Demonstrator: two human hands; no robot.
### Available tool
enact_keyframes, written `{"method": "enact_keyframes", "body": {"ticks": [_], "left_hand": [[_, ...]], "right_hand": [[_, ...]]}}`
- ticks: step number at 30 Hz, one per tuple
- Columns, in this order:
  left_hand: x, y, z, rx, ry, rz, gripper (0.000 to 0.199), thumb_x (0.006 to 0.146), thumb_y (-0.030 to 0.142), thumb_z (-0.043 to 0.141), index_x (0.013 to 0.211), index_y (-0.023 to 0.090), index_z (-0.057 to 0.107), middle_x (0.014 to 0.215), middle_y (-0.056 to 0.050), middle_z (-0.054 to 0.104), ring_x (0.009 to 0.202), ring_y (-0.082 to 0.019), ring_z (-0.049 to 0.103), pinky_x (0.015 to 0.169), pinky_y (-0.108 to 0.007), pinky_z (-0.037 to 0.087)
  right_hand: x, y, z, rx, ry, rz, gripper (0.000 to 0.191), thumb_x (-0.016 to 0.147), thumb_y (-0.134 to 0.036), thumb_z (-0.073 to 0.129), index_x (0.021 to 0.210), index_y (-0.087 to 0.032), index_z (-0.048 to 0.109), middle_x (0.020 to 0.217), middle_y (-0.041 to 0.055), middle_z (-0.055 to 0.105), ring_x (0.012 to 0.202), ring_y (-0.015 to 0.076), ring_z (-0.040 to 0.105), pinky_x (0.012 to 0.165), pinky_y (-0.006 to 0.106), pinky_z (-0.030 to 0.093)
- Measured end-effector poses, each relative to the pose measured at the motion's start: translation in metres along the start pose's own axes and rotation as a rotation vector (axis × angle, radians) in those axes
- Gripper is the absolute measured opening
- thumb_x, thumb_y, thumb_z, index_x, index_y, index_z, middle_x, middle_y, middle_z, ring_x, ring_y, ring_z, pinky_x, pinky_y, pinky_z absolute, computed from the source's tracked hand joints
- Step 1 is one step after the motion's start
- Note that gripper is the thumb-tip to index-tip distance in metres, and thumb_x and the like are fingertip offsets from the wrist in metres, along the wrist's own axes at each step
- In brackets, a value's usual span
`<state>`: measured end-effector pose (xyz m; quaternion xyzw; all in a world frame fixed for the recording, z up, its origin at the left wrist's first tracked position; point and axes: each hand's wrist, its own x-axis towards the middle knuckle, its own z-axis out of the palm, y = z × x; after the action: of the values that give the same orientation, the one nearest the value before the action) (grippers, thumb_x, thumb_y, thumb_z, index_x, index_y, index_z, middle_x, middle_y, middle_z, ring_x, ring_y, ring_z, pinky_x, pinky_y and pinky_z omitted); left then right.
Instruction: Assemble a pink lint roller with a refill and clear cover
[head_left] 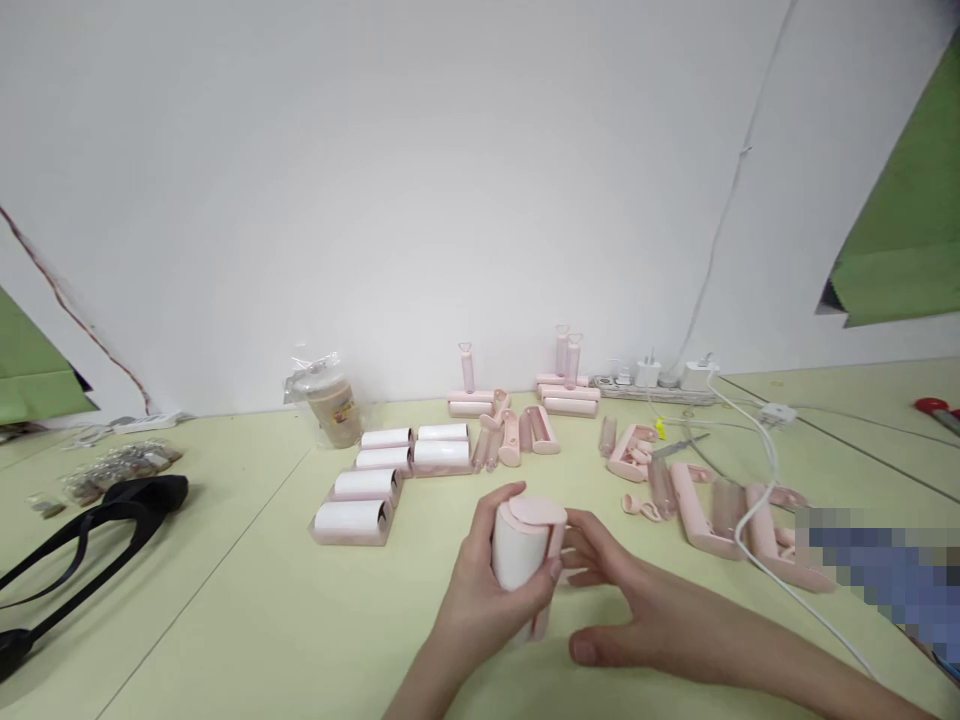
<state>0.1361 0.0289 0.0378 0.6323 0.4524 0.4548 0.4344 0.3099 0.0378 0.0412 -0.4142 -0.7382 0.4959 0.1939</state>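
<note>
My left hand [476,590] is wrapped round a lint roller [521,545], a white roll in a pale pink frame, held upright above the table. Beside it is my right hand [630,600], its fingers at the roller's right edge and its thumb apart from it. Whether those fingertips touch the frame I cannot tell. White rolls [349,520] on pink bases lie grouped to the left. Behind my hands are loose pink frames [544,430], and more pink frames [701,510] with clear handle pieces [662,488] lie to the right.
Lint rollers with upright handles [573,362] stand near the wall. A bagged cup [335,410] is at the back left, a black strap [97,525] at the left. A white cable [772,460] runs over the right side from a power strip [675,395]; scissors [679,447] lie nearby.
</note>
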Motion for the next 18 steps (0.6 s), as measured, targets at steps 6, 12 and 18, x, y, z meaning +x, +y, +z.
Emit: {"method": "enact_keyframes", "body": {"ticks": [6,12,18], "left_hand": [[0.010,-0.034,-0.027,-0.154,-0.085,0.174,0.111,0.050,0.059,0.070,0.134,0.024,0.007,0.132,-0.011,0.032,0.118,-0.030,0.036,0.098,-0.040,0.029],[0.010,-0.079,-0.056,0.169,-0.186,-0.099,0.071,0.059,0.031,0.072,0.120,0.020,0.038,0.117,-0.007,0.048,0.110,-0.025,0.043,0.095,-0.037,0.032],[0.002,-0.091,-0.045,0.131,-0.226,-0.117,0.055,0.058,0.030,0.073,0.106,0.021,0.048,0.107,-0.002,0.054,0.103,-0.023,0.047,0.088,-0.032,0.037]], "right_hand": [[0.015,0.004,-0.004,0.134,0.155,-0.166,0.047,0.082,-0.038,0.053,0.121,-0.028,0.030,0.112,0.0061,0.056,0.101,0.0207,0.052,0.084,0.036,0.044],[0.028,0.015,-0.026,-0.300,0.291,-0.211,0.039,0.081,-0.045,0.051,0.116,-0.028,0.049,0.109,0.0037,0.058,0.098,0.0226,0.053,0.080,0.032,0.043],[0.030,0.020,-0.011,-0.563,0.148,-0.321,0.029,0.089,-0.039,0.039,0.107,-0.025,0.057,0.097,0.0060,0.061,0.092,0.0197,0.055,0.077,0.030,0.044]]}}
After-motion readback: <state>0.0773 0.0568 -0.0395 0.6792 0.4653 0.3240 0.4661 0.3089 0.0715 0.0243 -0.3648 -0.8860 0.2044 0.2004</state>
